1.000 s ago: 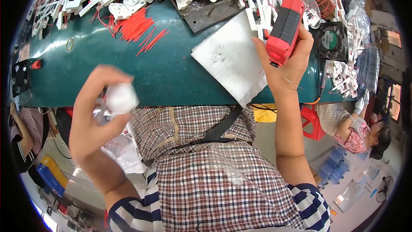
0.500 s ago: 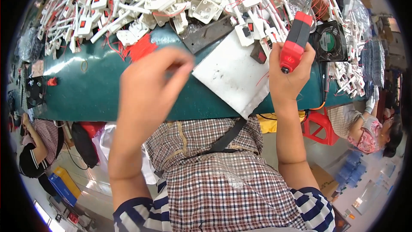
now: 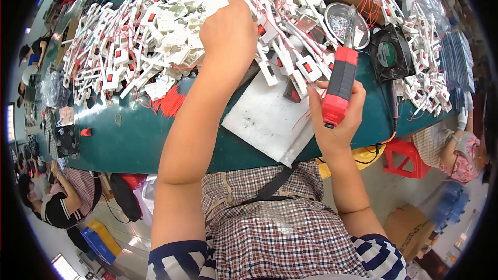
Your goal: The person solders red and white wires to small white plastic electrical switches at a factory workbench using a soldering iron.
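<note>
My right hand (image 3: 333, 139) is wrapped round a red-and-black pistol-shaped tool (image 3: 342, 75), whose metal front end points away from me. Over the heap of white plastic parts (image 3: 171, 26), my left hand (image 3: 228, 28) is curled, its back toward me. Its fingertips, and whatever they may hold, are hidden behind the hand. Many parts in the heap are white stems joined to small housings with red switches and thin red wires. Below the tool and to its left lies a white square pad (image 3: 264, 116) with dark specks.
A bundle of red wires (image 3: 172, 102) lies on the green table (image 3: 135, 145). To the right are a black fan (image 3: 390, 54), a round clear dish (image 3: 334, 18) and more white parts (image 3: 423, 88). A red stool (image 3: 407, 158) and a person (image 3: 459, 153) are beyond.
My left hand has moved from above the near table, forward and right, into the heap of white parts. My right hand still grips the tool. The whole view has shifted, showing more of the far table.
</note>
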Demonstrator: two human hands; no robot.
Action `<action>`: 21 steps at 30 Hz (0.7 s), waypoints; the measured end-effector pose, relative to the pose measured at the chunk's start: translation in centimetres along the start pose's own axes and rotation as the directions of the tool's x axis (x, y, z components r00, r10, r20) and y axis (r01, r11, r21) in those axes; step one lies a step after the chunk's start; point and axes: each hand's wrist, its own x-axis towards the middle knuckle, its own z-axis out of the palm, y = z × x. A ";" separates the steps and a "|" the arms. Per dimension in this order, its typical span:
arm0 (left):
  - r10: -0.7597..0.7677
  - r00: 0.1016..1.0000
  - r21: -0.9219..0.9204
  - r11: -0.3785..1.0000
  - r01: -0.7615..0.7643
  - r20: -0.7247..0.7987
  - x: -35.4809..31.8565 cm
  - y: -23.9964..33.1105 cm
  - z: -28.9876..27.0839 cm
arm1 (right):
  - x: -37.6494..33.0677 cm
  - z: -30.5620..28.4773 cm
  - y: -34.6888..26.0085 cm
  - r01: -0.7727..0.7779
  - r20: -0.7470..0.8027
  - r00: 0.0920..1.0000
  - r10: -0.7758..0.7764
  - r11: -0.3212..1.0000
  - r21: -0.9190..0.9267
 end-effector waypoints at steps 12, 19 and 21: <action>-0.119 0.990 -0.546 0.825 0.143 0.079 -1.1 -2.3 -0.8 | -0.6 -2.4 -0.9 -0.247 -0.056 0.960 0.275 0.923 0.296; -0.150 0.988 -0.605 0.788 0.109 -0.018 -2.0 -3.5 -9.7 | -1.5 -6.4 -0.8 -0.408 0.038 0.909 0.416 0.863 0.298; -0.069 0.995 -0.617 0.787 0.008 -0.075 -1.4 -1.2 -12.7 | -1.5 -8.2 -0.5 -0.347 0.060 0.937 0.343 0.899 0.266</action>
